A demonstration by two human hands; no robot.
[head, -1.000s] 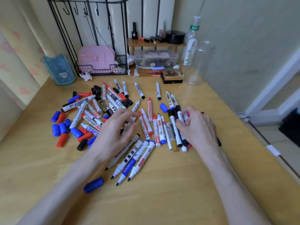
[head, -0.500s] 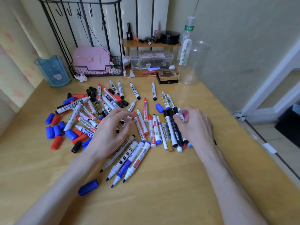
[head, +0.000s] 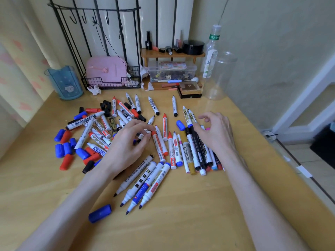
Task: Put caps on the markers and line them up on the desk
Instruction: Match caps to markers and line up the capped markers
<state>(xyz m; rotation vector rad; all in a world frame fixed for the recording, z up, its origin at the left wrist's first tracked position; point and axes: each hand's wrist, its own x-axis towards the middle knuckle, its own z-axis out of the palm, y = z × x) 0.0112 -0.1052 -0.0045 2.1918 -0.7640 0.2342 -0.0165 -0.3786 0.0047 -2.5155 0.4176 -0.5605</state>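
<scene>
The left hand [head: 125, 144] has slid a little toward the middle of the frame since half a second ago, its fingertips now over a red-capped marker [head: 159, 144]. The right hand [head: 217, 134] has loosened, and its forefinger is lifted off the markers it was bent over.

The left hand's fingers curl down into the loose pile of markers [head: 101, 127] left of centre, their tips on a small black-ended marker. Whether they pinch it or only touch it cannot be told. The right hand lies palm down over the far end of the row of markers [head: 190, 153] right of centre. Its fingers are slack and half curled, its thumb is near a black marker's cap, and it grips nothing.

That row lies side by side, pointing up the frame. Some of its markers are capped in red, black or gold. Below the left hand, four uncapped markers [head: 145, 183] fan toward the lower centre with their tips bare. One blue cap [head: 100, 213] lies alone at lower left on the worktop [head: 181, 229]. Another blue cap [head: 180, 125] sits between the hands. Loose red, blue and black caps [head: 63, 147] are scattered at the left edge of the pile.
</scene>
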